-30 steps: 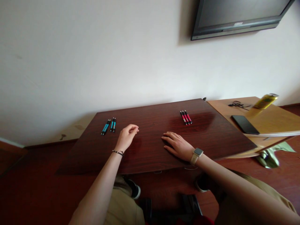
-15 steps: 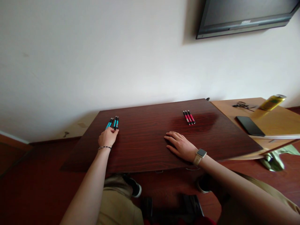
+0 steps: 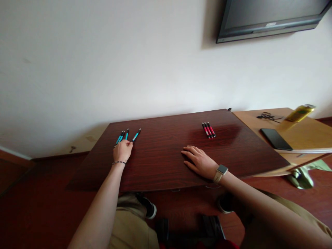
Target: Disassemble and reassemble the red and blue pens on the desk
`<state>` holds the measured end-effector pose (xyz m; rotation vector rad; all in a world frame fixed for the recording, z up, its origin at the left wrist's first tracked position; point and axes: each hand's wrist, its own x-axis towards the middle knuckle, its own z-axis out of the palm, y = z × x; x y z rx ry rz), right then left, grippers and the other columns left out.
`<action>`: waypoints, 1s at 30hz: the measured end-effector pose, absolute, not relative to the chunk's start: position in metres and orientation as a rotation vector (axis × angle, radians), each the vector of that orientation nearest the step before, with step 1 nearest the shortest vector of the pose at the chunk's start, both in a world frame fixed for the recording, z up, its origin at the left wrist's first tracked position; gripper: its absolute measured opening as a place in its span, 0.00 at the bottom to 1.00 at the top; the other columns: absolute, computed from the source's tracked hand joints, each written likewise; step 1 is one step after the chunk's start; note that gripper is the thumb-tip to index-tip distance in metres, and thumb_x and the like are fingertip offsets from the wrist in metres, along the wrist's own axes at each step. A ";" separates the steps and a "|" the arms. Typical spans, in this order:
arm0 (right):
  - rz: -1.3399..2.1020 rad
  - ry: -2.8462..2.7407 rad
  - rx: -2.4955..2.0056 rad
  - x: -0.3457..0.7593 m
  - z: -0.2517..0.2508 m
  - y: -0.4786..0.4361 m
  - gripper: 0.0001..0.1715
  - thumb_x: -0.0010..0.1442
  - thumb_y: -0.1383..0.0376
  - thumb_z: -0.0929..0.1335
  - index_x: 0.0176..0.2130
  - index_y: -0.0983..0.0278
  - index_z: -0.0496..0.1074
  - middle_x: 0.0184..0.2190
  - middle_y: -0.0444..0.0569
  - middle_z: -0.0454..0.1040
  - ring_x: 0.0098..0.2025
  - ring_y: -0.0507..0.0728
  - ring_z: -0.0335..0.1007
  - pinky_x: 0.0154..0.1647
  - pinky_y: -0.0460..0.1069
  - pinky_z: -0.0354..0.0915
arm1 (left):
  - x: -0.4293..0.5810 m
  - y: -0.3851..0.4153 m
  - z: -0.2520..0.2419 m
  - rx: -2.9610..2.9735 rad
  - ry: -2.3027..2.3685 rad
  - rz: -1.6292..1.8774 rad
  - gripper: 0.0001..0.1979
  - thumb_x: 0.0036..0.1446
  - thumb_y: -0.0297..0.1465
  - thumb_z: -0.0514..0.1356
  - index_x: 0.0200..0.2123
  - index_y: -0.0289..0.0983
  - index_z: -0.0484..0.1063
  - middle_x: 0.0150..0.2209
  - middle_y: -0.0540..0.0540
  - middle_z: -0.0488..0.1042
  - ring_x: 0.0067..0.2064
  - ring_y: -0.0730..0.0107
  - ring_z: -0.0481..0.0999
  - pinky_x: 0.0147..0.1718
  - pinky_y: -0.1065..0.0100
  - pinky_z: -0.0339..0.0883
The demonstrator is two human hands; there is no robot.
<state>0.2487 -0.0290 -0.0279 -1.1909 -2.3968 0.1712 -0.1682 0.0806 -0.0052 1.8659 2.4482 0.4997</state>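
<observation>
My left hand (image 3: 123, 150) is closed at the left of the dark wooden table (image 3: 155, 159), its fingertips pinching the near end of a blue pen (image 3: 136, 135). That pen slants away to the right, apart from the others. Just beyond the knuckles lie more blue pens (image 3: 120, 137), their near ends partly hidden by the hand. My right hand (image 3: 199, 159) rests flat on the tabletop with its fingers spread, holding nothing. Farther back on the right, several pink pens (image 3: 209, 130) lie side by side, touching nothing of mine.
A lighter wooden cabinet (image 3: 313, 133) adjoins the table on the right. On it are a black phone (image 3: 276, 139), a coiled cable (image 3: 268, 116) and a yellow can (image 3: 301, 113). Behind the table rises a white wall with a television (image 3: 272, 20).
My left hand has moved slightly right, and one blue pen has swung away from its neighbour and now slants rightward. My right hand and the pink pens have stayed put.
</observation>
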 end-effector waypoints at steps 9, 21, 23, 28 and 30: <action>0.422 -2.177 -1.162 0.253 -0.029 -0.018 0.26 0.70 0.59 0.69 0.65 0.59 0.70 0.60 0.58 0.75 0.63 0.67 0.70 0.66 0.67 0.67 | -0.096 0.048 0.006 2.318 1.730 0.853 0.12 0.70 0.41 0.57 0.44 0.40 0.75 0.37 0.46 0.81 0.37 0.60 0.79 0.40 0.65 0.66; 1.189 -1.310 -1.031 0.256 -0.024 0.002 0.22 0.60 0.49 0.76 0.44 0.62 0.77 0.37 0.47 0.79 0.38 0.55 0.75 0.43 0.51 0.72 | -0.047 0.010 0.013 2.357 1.262 0.940 0.07 0.71 0.37 0.58 0.42 0.41 0.72 0.36 0.48 0.76 0.36 0.66 0.74 0.41 0.66 0.64; 1.190 -1.282 -1.030 0.254 -0.025 0.001 0.23 0.60 0.48 0.76 0.43 0.63 0.77 0.35 0.46 0.78 0.36 0.54 0.74 0.41 0.50 0.71 | -0.045 0.009 0.011 2.256 1.257 0.986 0.08 0.71 0.38 0.58 0.42 0.40 0.72 0.36 0.48 0.75 0.35 0.67 0.73 0.40 0.67 0.65; 1.195 -1.259 -1.035 0.253 -0.027 0.000 0.24 0.58 0.47 0.77 0.43 0.63 0.77 0.37 0.48 0.79 0.38 0.56 0.75 0.43 0.51 0.71 | -0.037 0.008 0.005 1.924 1.264 0.996 0.12 0.70 0.42 0.58 0.41 0.40 0.72 0.34 0.48 0.75 0.34 0.68 0.72 0.36 0.68 0.66; 1.170 -1.268 -1.034 0.253 -0.028 0.000 0.24 0.58 0.47 0.77 0.43 0.62 0.77 0.37 0.48 0.79 0.39 0.56 0.76 0.44 0.52 0.72 | -0.035 0.009 0.003 1.815 1.261 0.977 0.13 0.69 0.43 0.58 0.40 0.39 0.72 0.30 0.50 0.72 0.31 0.68 0.70 0.33 0.69 0.64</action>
